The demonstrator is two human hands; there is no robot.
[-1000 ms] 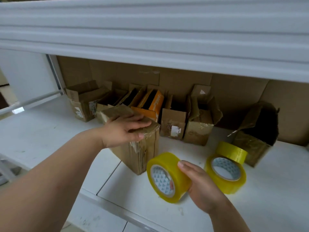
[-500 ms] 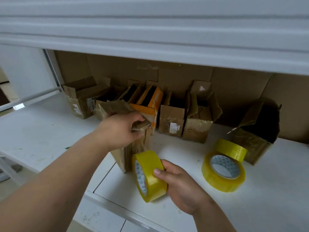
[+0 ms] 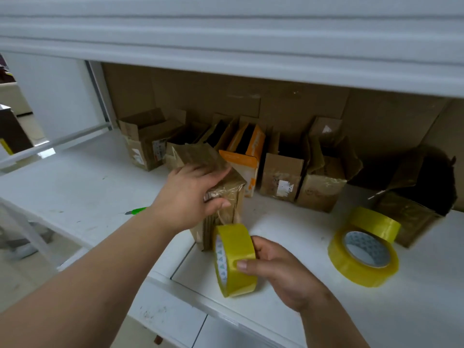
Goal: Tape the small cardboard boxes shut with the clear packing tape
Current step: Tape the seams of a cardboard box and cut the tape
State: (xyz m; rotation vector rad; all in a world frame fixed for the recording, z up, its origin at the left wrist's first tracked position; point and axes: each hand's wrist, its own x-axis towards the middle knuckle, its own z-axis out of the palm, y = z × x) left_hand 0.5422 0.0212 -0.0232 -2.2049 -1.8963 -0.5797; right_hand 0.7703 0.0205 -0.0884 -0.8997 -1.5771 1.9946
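White shelf (image 3: 75, 187); open boxes (image 3: 281, 172) along back untaped. My left hand (image 3: 190, 197) clamps box (image 3: 226, 197) flaps down, right hand (image 3: 283, 270) grips tape roll (image 3: 236, 259), strip started. First box underway.

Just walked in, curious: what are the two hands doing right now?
Left hand: holds the small cardboard box, thumb on its front.
Right hand: grips the tape roll.
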